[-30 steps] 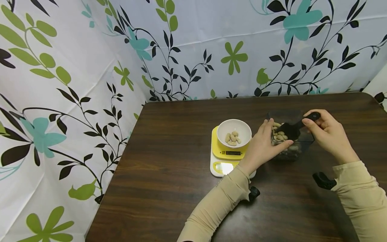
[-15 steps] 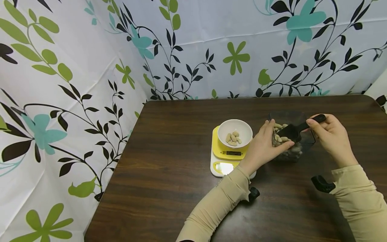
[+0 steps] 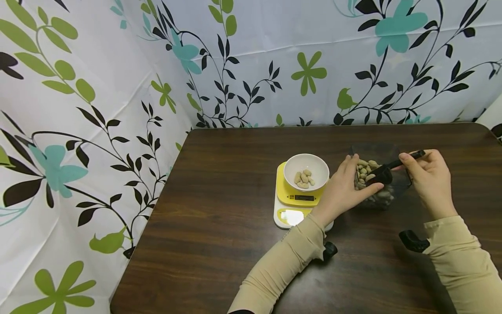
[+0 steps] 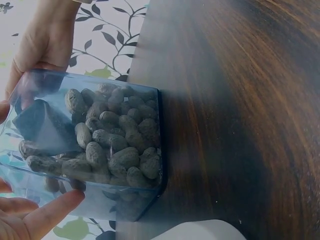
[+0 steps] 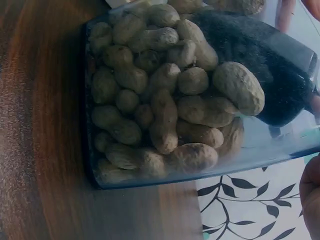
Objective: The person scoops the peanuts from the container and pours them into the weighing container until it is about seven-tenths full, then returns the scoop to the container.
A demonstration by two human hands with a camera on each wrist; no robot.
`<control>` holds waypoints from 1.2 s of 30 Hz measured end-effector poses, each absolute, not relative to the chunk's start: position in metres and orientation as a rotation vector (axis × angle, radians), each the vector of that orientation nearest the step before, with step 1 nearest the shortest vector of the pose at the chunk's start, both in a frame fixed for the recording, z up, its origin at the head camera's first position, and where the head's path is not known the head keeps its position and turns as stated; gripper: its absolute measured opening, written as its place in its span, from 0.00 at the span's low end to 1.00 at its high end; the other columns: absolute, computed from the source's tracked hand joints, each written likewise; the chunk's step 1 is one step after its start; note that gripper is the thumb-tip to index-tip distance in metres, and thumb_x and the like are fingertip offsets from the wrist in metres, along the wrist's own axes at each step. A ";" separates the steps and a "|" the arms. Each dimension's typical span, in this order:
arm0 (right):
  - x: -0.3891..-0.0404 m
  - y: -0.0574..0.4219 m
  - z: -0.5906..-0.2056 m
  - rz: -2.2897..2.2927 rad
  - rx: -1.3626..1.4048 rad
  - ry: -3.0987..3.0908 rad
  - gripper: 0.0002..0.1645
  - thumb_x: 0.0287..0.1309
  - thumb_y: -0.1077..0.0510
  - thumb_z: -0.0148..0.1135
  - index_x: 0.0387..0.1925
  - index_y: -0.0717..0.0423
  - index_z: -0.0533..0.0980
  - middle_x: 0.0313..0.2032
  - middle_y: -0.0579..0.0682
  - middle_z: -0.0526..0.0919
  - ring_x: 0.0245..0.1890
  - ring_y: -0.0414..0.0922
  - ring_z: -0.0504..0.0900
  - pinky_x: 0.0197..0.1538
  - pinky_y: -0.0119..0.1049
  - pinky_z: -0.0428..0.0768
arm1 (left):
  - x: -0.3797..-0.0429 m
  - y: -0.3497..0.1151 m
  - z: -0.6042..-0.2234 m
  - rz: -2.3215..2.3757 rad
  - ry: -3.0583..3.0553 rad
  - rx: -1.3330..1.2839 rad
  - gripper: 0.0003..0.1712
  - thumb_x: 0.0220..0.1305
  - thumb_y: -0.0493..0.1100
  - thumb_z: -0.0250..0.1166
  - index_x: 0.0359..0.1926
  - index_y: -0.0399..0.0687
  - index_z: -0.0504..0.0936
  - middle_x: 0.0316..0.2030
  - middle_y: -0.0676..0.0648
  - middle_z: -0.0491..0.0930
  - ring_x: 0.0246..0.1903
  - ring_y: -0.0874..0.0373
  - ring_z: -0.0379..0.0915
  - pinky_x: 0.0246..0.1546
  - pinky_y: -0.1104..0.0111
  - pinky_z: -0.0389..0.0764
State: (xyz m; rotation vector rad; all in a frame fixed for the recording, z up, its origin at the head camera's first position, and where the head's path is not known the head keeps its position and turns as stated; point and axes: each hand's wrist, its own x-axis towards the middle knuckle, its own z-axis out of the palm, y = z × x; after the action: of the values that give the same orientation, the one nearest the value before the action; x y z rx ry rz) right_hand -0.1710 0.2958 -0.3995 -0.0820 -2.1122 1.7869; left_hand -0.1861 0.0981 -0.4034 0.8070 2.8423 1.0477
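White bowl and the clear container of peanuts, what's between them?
The person's left hand lies between the white bowl and the clear container; the head view shows it.

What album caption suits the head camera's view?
Left hand touching a clear container of peanuts, right hand holding a black scoop in it.

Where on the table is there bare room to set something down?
The widest free patch of table lies left of the scale, out to the left edge. A strip runs behind the bowl, up to the back edge. It's crowded right of the scale: left hand, tub, scoop, right hand.
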 end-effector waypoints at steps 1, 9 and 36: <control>-0.171 0.295 -0.400 1.843 -0.052 -2.055 0.07 0.62 0.61 0.56 0.38 0.48 0.68 0.19 0.32 0.83 0.14 0.32 0.66 0.20 0.31 0.54 | -0.186 0.098 -0.403 1.047 2.842 0.809 0.47 0.59 0.69 0.54 0.73 0.56 0.49 0.72 0.50 0.52 0.67 0.59 0.59 0.57 0.70 0.73; -0.164 0.296 -0.398 1.778 0.198 -2.087 0.12 0.62 0.67 0.52 0.45 0.52 0.71 0.23 0.33 0.81 0.15 0.31 0.68 0.18 0.31 0.57 | -0.187 0.100 -0.404 1.010 2.879 0.825 0.48 0.59 0.69 0.54 0.73 0.53 0.49 0.71 0.48 0.53 0.68 0.59 0.57 0.59 0.69 0.72; -0.162 0.299 -0.398 2.327 0.026 -1.667 0.09 0.62 0.61 0.55 0.41 0.59 0.67 0.21 0.44 0.81 0.19 0.37 0.64 0.25 0.29 0.58 | -0.187 0.098 -0.405 1.090 2.816 0.804 0.47 0.59 0.68 0.55 0.72 0.58 0.49 0.72 0.53 0.51 0.70 0.62 0.53 0.62 0.69 0.69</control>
State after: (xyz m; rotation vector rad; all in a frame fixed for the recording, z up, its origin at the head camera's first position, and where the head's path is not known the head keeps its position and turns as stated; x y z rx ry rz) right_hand -0.1624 0.2993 -0.3982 0.0259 -1.6668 2.3270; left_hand -0.1869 0.0978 -0.4050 0.8036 2.8161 1.0899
